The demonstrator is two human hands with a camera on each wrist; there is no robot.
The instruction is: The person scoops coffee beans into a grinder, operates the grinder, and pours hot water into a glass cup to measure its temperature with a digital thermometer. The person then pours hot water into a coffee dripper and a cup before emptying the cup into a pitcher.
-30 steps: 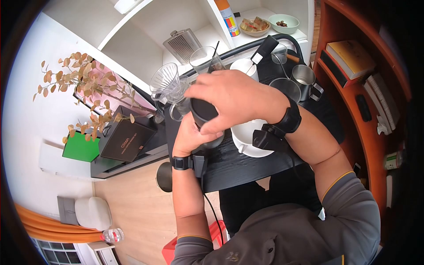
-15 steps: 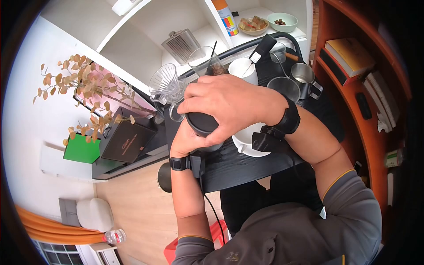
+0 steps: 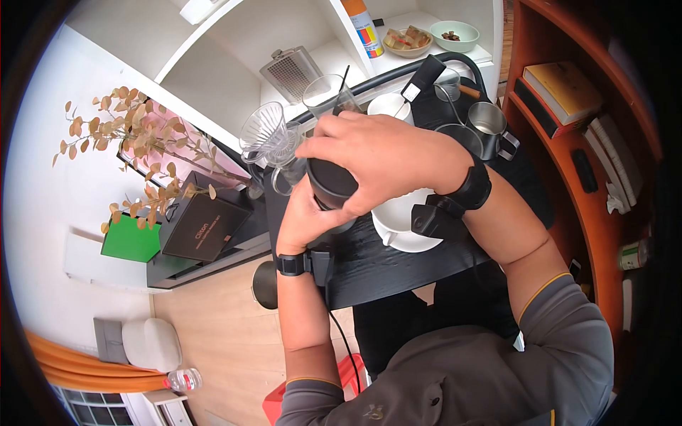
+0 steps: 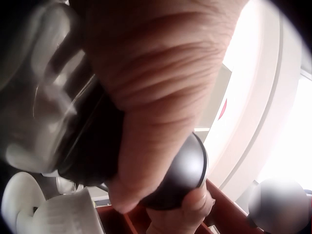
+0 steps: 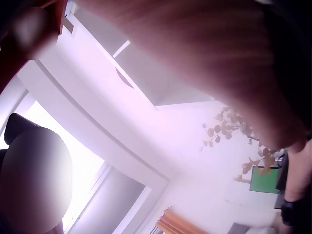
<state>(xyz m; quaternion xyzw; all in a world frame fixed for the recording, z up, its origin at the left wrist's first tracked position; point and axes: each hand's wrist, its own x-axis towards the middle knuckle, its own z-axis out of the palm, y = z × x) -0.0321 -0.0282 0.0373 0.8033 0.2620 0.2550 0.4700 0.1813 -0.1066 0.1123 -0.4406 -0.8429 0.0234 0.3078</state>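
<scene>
A black round-topped object (image 3: 332, 182) is between both hands above the black table (image 3: 369, 273). My left hand (image 3: 300, 221) grips its lower part from the side. Over its top my right hand (image 3: 391, 153) curls, thumb at the near edge and fingers on the far side. In the left wrist view, the left thumb (image 4: 151, 141) lies across a black band beside a clear container (image 4: 36, 102). The fingers of the right hand (image 4: 183, 217) touch the shiny black cap (image 4: 187, 165). Only the right hand (image 5: 209, 53) fills the top of the right wrist view; its grip is hidden there.
A white cup (image 3: 401, 231) stands below the right wrist. Beyond the hands are a glass dripper (image 3: 264, 135), a tall glass (image 3: 321, 92), a white mug (image 3: 389, 106) and a steel pitcher (image 3: 488, 119). A black box (image 3: 202, 224) lies left.
The right hand and wrist have turned and shifted slightly to the right over the black top. The black top has also moved a little right, with the left hand still around its lower part.
</scene>
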